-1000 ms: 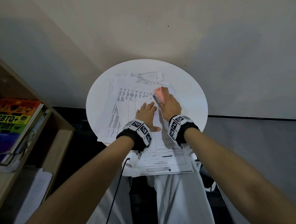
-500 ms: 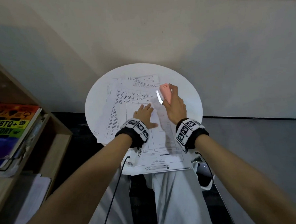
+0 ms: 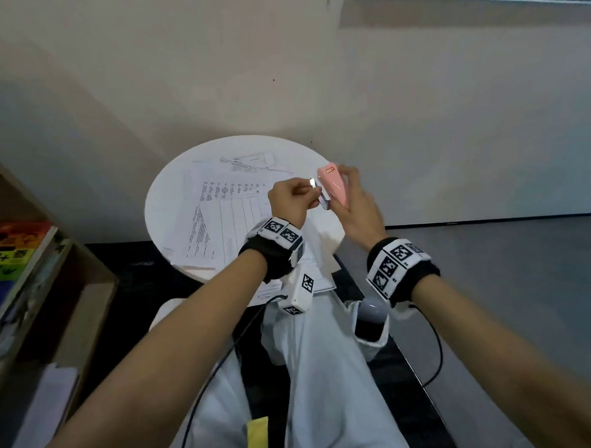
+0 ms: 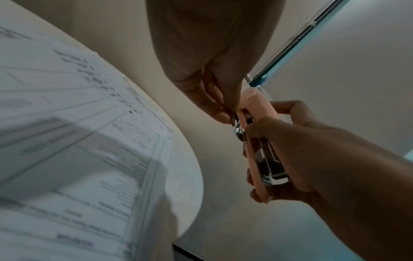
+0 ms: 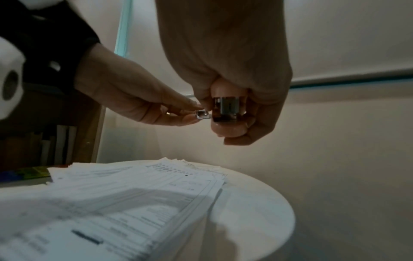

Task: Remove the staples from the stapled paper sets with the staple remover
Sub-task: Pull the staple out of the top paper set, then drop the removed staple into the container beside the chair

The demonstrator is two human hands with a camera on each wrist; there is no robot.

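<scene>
both hands went up off the papers (image 3: pixel 225 210). right hand (image 3: pixel 356 203) holds the pink staple remover (image 3: pixel 335 185); left hand (image 3: pixel 287 200), at 9 o'clock, pinches its metal tip (image 5: pixel 202 114).

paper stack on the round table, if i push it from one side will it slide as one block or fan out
The paper stack would likely fan out: its edges are already staggered, so the sheets look loose. It overhangs the round table near the person, so sheets there would probably droop.

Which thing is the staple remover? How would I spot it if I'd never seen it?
Find the round white table covered with printed papers. Just above its right side, two hands meet in the air. The staple remover is the pink thing with a shiny metal tip, held in the right hand; it is the only pink thing there.
</scene>
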